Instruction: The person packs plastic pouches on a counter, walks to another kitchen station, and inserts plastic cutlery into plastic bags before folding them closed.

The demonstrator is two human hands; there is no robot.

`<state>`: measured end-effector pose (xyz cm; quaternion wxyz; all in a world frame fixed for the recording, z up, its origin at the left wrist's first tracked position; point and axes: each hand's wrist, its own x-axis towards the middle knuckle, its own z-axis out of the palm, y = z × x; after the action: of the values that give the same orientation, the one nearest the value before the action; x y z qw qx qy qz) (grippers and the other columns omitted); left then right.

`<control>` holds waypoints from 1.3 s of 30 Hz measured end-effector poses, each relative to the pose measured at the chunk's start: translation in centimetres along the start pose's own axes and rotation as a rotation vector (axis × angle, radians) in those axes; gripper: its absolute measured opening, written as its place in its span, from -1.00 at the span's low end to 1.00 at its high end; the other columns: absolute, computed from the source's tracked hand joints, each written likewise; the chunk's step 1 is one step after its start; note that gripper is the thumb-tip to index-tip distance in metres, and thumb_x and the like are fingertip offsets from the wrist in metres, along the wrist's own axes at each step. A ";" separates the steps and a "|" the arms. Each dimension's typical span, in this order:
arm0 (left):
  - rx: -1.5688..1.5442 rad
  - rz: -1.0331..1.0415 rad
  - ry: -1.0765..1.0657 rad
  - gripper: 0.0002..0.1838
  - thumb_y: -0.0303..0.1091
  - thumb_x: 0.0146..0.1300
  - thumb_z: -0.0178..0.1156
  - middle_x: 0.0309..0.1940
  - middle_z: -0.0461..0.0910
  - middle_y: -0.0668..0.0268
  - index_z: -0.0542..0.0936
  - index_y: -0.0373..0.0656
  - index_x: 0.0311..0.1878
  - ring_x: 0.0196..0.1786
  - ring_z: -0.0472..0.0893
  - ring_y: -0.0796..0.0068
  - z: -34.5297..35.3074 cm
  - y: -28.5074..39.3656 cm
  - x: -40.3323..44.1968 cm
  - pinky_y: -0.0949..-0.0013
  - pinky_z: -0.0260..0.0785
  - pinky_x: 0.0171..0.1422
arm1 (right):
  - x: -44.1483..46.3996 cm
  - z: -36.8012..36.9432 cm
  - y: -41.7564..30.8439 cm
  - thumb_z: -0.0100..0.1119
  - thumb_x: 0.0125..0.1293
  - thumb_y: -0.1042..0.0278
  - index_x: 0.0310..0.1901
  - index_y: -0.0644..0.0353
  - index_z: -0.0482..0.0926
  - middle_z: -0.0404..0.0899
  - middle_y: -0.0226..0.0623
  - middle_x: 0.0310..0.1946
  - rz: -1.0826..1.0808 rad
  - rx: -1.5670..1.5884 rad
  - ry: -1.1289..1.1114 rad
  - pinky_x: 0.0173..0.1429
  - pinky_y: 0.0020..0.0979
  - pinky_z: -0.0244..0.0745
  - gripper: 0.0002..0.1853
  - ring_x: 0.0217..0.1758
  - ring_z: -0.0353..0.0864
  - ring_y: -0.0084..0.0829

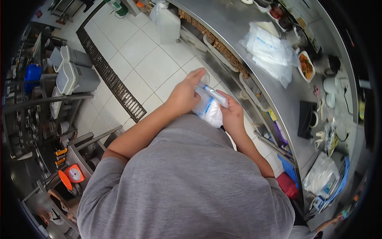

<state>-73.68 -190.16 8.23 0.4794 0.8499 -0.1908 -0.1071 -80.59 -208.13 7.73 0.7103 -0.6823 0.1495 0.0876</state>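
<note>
A clear plastic bag with blue print and white contents (213, 113) is between my two hands, in front of the grey shirt. My right hand (234, 114) grips its right side, with the fingers around a folded, rolled part of the plastic. My left hand (184, 95) is at the bag's upper left, fingers stretched together over the plastic and thumb bent against it. The white contents bulge in the lower part of the bag. What they are cannot be made out.
A steel counter (274, 93) on the right bears a pile of printed plastic bags (264, 49) and a food tray (305, 67). Grey bins (79, 77) and a floor drain grate (107, 75) are at left. Part of another person (67, 203) shows at lower left.
</note>
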 end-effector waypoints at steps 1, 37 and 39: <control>0.039 0.071 0.001 -0.25 -0.69 -0.03 0.05 0.34 0.29 0.12 0.30 -0.21 0.36 -0.39 0.53 0.40 -0.2 0.0 1.3 0.43 0.41 -0.31 | 1.5 0.6 -0.1 -0.12 0.21 0.74 0.17 0.33 0.45 0.58 -0.20 -0.03 -0.005 -0.008 0.009 0.12 -0.53 0.41 -0.53 0.01 0.55 -0.51; -1.007 -0.996 0.147 -0.41 -0.40 0.14 0.13 0.07 0.54 0.10 0.37 -0.15 0.30 0.09 0.53 0.20 8.6 -45.0 30.1 0.25 0.41 0.12 | 41.9 3.5 28.7 0.07 0.26 0.48 0.05 0.38 0.47 0.56 -0.08 -0.08 0.238 -0.641 -0.108 0.08 -0.32 0.41 -0.67 0.00 0.54 -0.30; -1.064 -1.013 0.287 -0.41 -0.32 0.25 0.07 0.17 0.46 0.10 0.28 -0.18 0.36 0.14 0.50 0.17 11.5 -52.1 32.6 0.23 0.40 0.14 | 40.7 2.7 29.1 0.10 0.27 0.45 0.03 0.37 0.49 0.55 0.02 -0.06 0.182 -1.001 -0.131 0.10 -0.26 0.40 -0.69 0.02 0.54 -0.15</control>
<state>-36.90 -188.62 -42.32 0.7379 0.4929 0.3658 -0.2807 -51.67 -207.16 -33.12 0.2938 -0.9162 0.1031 0.2523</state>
